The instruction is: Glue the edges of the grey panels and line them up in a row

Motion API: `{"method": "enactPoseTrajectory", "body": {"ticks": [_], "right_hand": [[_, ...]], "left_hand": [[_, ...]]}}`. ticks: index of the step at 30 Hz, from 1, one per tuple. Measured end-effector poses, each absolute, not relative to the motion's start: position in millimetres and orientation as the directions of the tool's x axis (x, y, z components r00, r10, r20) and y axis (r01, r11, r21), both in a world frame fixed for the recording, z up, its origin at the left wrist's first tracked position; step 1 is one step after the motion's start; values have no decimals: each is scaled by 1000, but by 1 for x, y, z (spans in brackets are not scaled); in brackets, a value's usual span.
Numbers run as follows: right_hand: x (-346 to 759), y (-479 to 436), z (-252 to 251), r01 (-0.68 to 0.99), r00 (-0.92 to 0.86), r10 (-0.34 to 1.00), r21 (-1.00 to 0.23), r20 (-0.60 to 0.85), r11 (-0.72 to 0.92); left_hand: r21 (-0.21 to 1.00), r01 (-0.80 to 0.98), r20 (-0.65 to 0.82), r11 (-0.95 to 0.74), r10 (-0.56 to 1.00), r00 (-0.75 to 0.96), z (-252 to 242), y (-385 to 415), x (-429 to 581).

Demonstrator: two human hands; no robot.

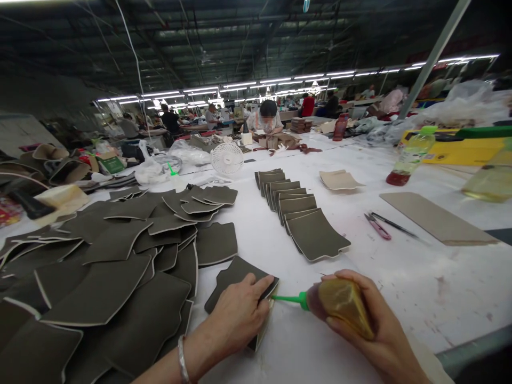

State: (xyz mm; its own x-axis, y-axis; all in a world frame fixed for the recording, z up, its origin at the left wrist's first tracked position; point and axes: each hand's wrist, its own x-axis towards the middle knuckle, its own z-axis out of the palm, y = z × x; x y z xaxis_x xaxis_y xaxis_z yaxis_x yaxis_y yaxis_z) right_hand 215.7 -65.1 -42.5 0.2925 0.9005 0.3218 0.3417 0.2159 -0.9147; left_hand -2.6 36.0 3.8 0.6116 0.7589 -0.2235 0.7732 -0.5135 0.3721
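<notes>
Gripping a glue-style squeeze bottle [344,301] with amber liquid inside, the person's right hand [382,320] is closed around its body. The bottle lies tilted on its side, its green nozzle [294,300] pointing left, the tip at the near right edge of a dark piece [235,271]. That piece rests on the white table [444,288] under the person's left hand [240,306], whose fingers lie across it toward that edge; whether the thumb pinches the edge cannot be told. Left of the dark piece spreads a loose heap [104,288] of similar pieces. Beyond it and to its right, more stand in an overlapping row [316,234]. Farther right of the dark piece are snips [378,226] and a flat beige sheet [436,216]. Well beyond it stand a small white fan [226,158] and a bent-over co-worker [266,122].
</notes>
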Motion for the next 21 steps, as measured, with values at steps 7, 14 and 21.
{"method": "enactPoseTrajectory", "body": {"ticks": [7, 14, 21], "right_hand": [[198, -80, -52, 72, 219, 963, -987, 157, 145], [192, -84, -55, 37, 309, 944, -994, 111, 105], [203, -83, -42, -595, 281, 924, -803, -260, -45]], "left_hand": [[364, 781, -221, -508, 767, 602, 3, 36, -4], [350, 789, -225, -504, 773, 594, 4, 31, -1], [485, 755, -206, -441, 781, 589, 4, 37, -4]]}}
